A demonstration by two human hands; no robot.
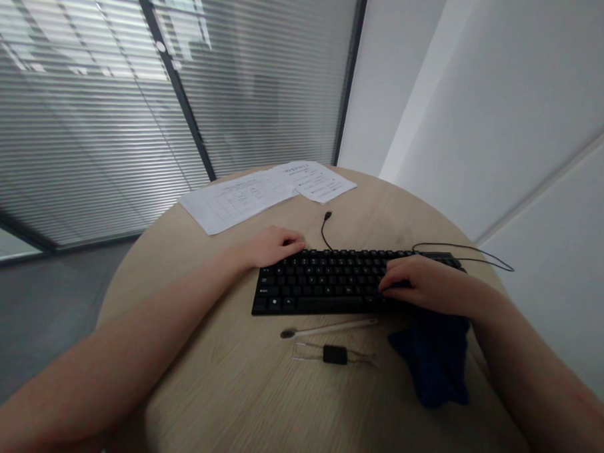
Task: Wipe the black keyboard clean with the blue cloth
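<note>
A black keyboard (324, 279) lies flat on the round wooden table. My left hand (273, 246) is closed on its far left corner, with fingers bent at the edge. In my right hand (420, 283) is a blue cloth (435, 361), pressed onto the keys at the right side. Much of the cloth hangs out below that hand and rests on the tabletop. Just in front of the keyboard lies a slim white-handled brush (331, 328) with dark bristles at its left end. Nearer to me is a wire keycap puller (334, 354) with a black middle.
Printed paper sheets (245, 201) overlap at the table's far side. A thin black cable (483, 250) loops past the right edge, and its plug (327, 216) lies behind the keyboard. Glass with blinds (266, 94) and a white wall (517, 110) stand beyond the table (249, 402).
</note>
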